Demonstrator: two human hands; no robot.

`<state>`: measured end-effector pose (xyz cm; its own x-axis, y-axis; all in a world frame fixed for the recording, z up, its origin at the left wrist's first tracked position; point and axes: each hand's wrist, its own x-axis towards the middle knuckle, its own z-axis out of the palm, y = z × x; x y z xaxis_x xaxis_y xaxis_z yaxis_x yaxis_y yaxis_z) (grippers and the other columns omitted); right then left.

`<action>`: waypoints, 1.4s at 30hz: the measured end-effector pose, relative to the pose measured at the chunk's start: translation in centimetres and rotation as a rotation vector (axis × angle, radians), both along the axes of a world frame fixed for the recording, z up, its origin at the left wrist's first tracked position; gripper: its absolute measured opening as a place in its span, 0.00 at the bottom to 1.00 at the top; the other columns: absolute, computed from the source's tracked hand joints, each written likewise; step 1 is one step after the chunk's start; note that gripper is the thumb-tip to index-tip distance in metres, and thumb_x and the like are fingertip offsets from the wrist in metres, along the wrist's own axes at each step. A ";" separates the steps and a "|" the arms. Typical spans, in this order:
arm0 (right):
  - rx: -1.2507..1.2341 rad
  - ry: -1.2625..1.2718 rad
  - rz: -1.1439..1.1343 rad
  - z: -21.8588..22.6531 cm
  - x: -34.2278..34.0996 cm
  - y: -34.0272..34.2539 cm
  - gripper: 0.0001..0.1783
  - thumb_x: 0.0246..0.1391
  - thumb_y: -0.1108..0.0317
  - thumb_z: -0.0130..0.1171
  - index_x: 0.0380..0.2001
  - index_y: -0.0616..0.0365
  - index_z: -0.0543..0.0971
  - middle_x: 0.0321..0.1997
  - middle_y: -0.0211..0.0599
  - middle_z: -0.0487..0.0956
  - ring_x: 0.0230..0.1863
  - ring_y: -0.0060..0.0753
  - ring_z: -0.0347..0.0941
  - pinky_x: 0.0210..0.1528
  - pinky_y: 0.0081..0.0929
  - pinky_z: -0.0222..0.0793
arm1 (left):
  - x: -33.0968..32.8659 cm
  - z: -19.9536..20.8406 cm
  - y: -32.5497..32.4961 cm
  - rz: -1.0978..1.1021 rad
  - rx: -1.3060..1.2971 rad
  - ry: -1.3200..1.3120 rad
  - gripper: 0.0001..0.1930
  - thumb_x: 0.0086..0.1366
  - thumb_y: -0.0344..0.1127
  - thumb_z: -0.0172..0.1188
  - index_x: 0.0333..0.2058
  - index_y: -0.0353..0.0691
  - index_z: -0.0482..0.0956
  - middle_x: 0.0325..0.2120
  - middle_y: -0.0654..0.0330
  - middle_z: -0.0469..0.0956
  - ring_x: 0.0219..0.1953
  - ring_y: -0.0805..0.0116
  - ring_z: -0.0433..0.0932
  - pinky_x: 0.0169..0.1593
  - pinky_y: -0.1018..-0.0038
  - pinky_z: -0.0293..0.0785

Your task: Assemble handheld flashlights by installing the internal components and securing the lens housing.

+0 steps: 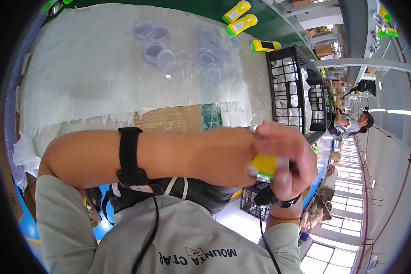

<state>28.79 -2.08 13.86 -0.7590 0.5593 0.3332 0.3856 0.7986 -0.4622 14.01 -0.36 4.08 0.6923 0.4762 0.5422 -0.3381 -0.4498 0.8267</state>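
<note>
A yellow-and-green flashlight [264,165] is held between my two hands above the near right part of the table, mostly hidden by fingers and partly blurred. My left hand [230,155] is closed around its left side, the forearm lying across the view. My right hand [294,155] closes on its right end, fingers smeared by motion. Beyond the hands, clear round plastic discs [162,57] lie scattered on the table [86,68], covered with whitish sheeting. Two similar yellow flashlights [240,23] lie at the far edge, with another one [266,45] near the crate.
A black plastic crate [285,91] full of white cylindrical parts stands at the table's right, with another crate [319,102] behind it. Bare brown cardboard [169,119] shows on the near table. Another black crate [255,199] stands low behind my right wrist. A person [351,122] works far right.
</note>
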 end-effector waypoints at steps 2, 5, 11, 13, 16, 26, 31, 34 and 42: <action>-0.064 0.095 -0.205 -1.7 -0.2 -0.6 0.27 0.63 0.58 0.44 0.61 0.61 0.62 0.38 0.46 0.79 0.46 0.48 0.75 0.53 0.41 0.67 | -0.1 0.4 -0.4 0.138 -0.041 0.187 0.15 0.51 0.32 0.60 0.40 0.39 0.72 0.31 0.49 0.77 0.33 0.45 0.77 0.36 0.59 0.74; -0.120 0.179 -0.428 -2.8 -0.6 -0.6 0.34 0.62 0.58 0.45 0.63 0.70 0.53 0.36 0.45 0.79 0.42 0.42 0.75 0.52 0.39 0.67 | -0.6 0.7 -0.2 0.337 -0.047 0.378 0.15 0.50 0.31 0.59 0.39 0.40 0.73 0.32 0.48 0.77 0.31 0.44 0.77 0.34 0.57 0.74; -0.046 0.416 -0.079 -4.2 1.6 -0.1 0.44 0.55 0.45 0.52 0.63 0.66 0.51 0.42 0.52 0.78 0.51 0.52 0.73 0.63 0.53 0.53 | -1.3 1.5 0.3 -0.053 -0.287 0.266 0.22 0.50 0.35 0.61 0.44 0.39 0.69 0.32 0.47 0.77 0.33 0.44 0.77 0.34 0.57 0.73; -0.211 0.426 -0.425 -3.5 0.4 -1.2 0.40 0.53 0.45 0.56 0.58 0.65 0.62 0.50 0.51 0.73 0.53 0.48 0.71 0.60 0.41 0.59 | -0.9 1.4 0.3 0.160 -0.199 0.286 0.25 0.50 0.36 0.63 0.46 0.36 0.66 0.33 0.47 0.77 0.35 0.46 0.77 0.35 0.59 0.73; -0.166 0.189 -0.526 -3.6 0.5 -1.1 0.38 0.50 0.49 0.61 0.56 0.65 0.65 0.50 0.50 0.72 0.53 0.45 0.70 0.58 0.36 0.61 | -0.5 0.2 0.6 0.531 0.150 0.301 0.26 0.47 0.36 0.67 0.43 0.33 0.65 0.35 0.47 0.75 0.37 0.48 0.77 0.35 0.60 0.73; -0.165 0.733 0.063 -4.8 2.1 0.6 0.46 0.46 0.53 0.65 0.63 0.50 0.52 0.37 0.45 0.75 0.44 0.48 0.72 0.57 0.57 0.61 | -1.9 0.2 2.2 -0.210 -0.167 0.270 0.19 0.52 0.37 0.65 0.39 0.37 0.70 0.35 0.49 0.77 0.38 0.48 0.77 0.37 0.61 0.73; -0.264 0.553 -0.665 -3.3 0.3 -0.4 0.26 0.56 0.51 0.53 0.42 0.68 0.75 0.41 0.46 0.77 0.48 0.42 0.74 0.58 0.43 0.61 | -1.8 1.8 1.7 0.333 0.022 0.456 0.16 0.55 0.38 0.60 0.38 0.35 0.71 0.26 0.45 0.77 0.28 0.43 0.76 0.33 0.56 0.71; -0.141 0.541 -0.494 -2.8 0.7 0.3 0.23 0.57 0.52 0.52 0.39 0.66 0.77 0.38 0.45 0.78 0.47 0.43 0.74 0.59 0.45 0.61 | -1.7 1.3 1.1 0.273 -0.008 0.402 0.20 0.53 0.39 0.63 0.40 0.34 0.69 0.25 0.44 0.76 0.26 0.44 0.76 0.31 0.57 0.72; -0.175 0.598 0.536 -0.6 0.6 1.3 0.19 0.56 0.50 0.50 0.32 0.56 0.77 0.32 0.42 0.75 0.41 0.45 0.76 0.63 0.53 0.56 | -1.5 2.4 -1.4 -0.079 -0.313 0.172 0.23 0.50 0.33 0.62 0.44 0.31 0.69 0.24 0.49 0.77 0.27 0.51 0.78 0.31 0.64 0.74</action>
